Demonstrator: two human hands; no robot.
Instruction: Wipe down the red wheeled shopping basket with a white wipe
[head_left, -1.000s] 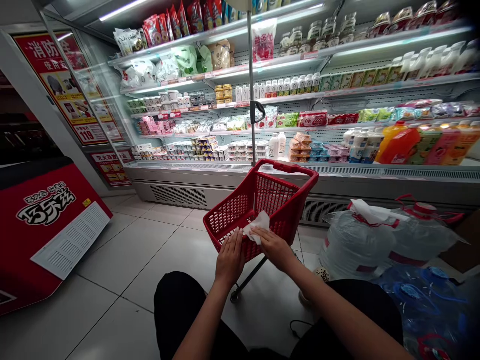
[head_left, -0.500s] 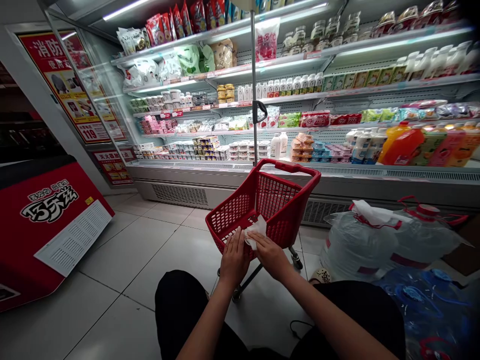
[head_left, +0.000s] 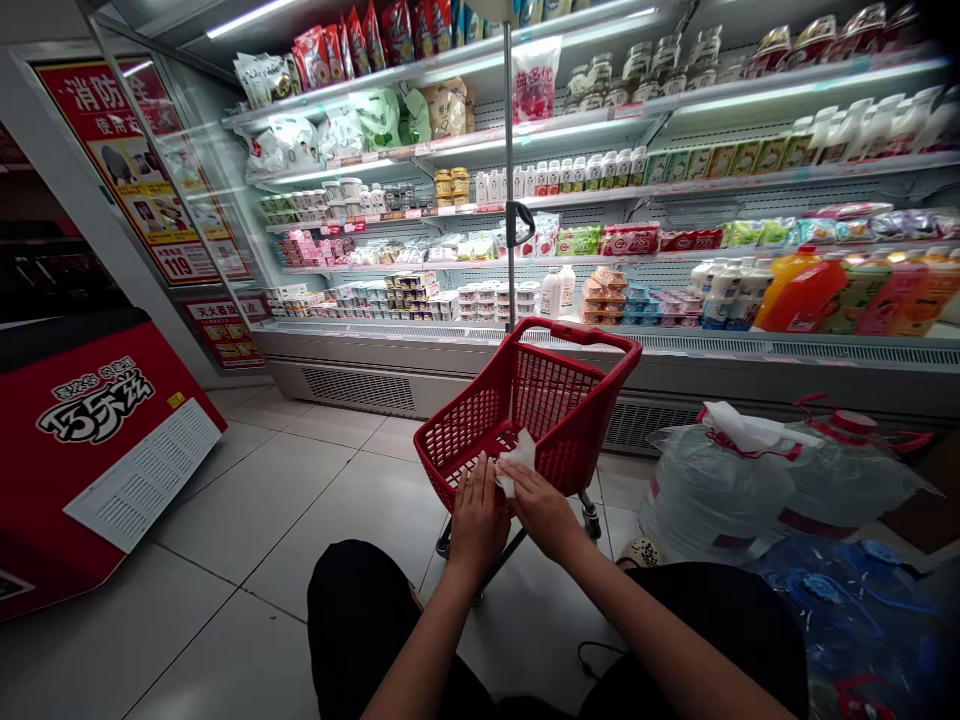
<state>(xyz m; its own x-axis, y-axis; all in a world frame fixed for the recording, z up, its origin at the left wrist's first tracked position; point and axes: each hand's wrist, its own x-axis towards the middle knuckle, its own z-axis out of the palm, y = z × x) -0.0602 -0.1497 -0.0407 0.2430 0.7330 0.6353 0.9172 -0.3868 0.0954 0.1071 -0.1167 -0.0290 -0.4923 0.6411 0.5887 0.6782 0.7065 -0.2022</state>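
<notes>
A small red plastic shopping trolley (head_left: 547, 400) on wheels stands on the tiled floor in front of me. My right hand (head_left: 541, 505) presses a white wipe (head_left: 514, 462) against the basket's near rim, fingers closed on the cloth. My left hand (head_left: 478, 512) lies beside it with fingers together, flat against the same rim and touching the wipe's edge. My knees in black trousers (head_left: 360, 620) show below.
An open chiller cabinet (head_left: 525, 345) with lit shelves of dairy, drinks and snacks fills the background. A red chest freezer (head_left: 90, 450) stands at left. Large water bottles (head_left: 720, 490) with a second white wipe (head_left: 742, 425) on top lie at right.
The trolley has shifted slightly, its wheels now showing. Both hands and the wipe slid a little along the near rim, and my left hand moved closer to my right.
</notes>
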